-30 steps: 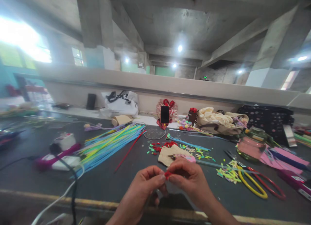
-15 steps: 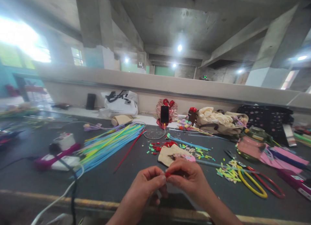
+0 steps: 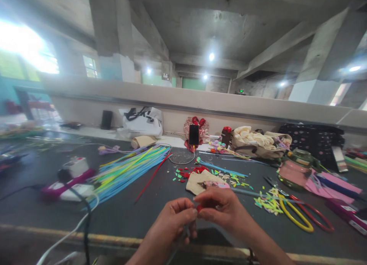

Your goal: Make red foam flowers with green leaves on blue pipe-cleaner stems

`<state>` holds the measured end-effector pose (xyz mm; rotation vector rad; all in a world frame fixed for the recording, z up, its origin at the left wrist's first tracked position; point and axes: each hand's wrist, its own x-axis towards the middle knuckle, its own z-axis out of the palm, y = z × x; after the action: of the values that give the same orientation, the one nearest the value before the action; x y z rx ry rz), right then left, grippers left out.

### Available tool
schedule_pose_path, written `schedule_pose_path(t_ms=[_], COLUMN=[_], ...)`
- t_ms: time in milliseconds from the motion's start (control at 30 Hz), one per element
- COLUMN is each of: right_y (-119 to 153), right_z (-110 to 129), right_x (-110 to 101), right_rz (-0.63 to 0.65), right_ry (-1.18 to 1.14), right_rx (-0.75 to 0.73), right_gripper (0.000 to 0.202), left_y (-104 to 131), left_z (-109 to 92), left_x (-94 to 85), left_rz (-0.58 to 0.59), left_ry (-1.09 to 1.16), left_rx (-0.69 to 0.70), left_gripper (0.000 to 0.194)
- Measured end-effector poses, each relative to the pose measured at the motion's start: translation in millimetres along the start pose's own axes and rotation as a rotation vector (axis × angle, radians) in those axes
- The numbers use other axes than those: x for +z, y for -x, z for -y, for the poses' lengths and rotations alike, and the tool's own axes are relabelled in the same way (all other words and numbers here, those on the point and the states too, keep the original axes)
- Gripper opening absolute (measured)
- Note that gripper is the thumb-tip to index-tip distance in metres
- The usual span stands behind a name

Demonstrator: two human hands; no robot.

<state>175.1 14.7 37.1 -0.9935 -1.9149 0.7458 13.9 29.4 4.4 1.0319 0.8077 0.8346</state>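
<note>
Near the front edge of the dark table, my left hand (image 3: 179,219) and my right hand (image 3: 222,209) meet at the fingertips. A small red piece (image 3: 199,208) sits between them, pinched by my right thumb and fingers. My left thumb and forefinger are pressed together beside it, and a thin pale stem (image 3: 183,236) runs down from them, partly blurred. Just beyond my right hand lies a beige cloth pad (image 3: 195,183) with a pink-handled tool (image 3: 219,185) on it. Small red pieces (image 3: 200,168) are scattered behind the pad.
Colored fuzzy stems (image 3: 132,173) and a power strip (image 3: 74,186) lie left. Yellow-and-red-handled scissors (image 3: 296,215), cut bits (image 3: 268,203) and a jar (image 3: 296,169) are right. A phone (image 3: 194,135) stands at the back; a white cable (image 3: 69,234) crosses the front left.
My right hand has shifted slightly right, and the fingertips are a little farther apart. A pale stem now shows below my left fingers.
</note>
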Motion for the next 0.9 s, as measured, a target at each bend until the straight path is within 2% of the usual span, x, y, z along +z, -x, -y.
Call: schedule_pose_path(t_ms=[133,300,633,800,900], right_y=[-1.5,0.0,1.0,1.3,1.5], right_z=[3.3,0.1,3.1,3.8,1.6], right_x=[-3.2,-2.1,-0.6,-0.9,-2.1], right_rz=[0.037,0.056,0.059,0.049,0.058], right_ry=[0.086,0.108,0.085,0.079,-0.057], right_rx=[-0.036,-0.012,0.057,0.064,0.048], right_gripper=[0.011,0.008,0.005,0.007,0.017], left_y=[1.1,1.6,-2.9,0.3,3.3], left_z=[0.7,1.4,3.9,4.2,3.7], left_x=[1.4,4.1,-1.1,2.7,3.4], left_rz=[-0.003,-0.044,-0.006,-0.052,-0.107], left_ry=[0.002,-0.017,-0.033,-0.001,0.046], left_rx=[-0.001,-0.005,-0.031,0.041,0.095], left_gripper=[0.018,0.017,0.021,0.022,0.021])
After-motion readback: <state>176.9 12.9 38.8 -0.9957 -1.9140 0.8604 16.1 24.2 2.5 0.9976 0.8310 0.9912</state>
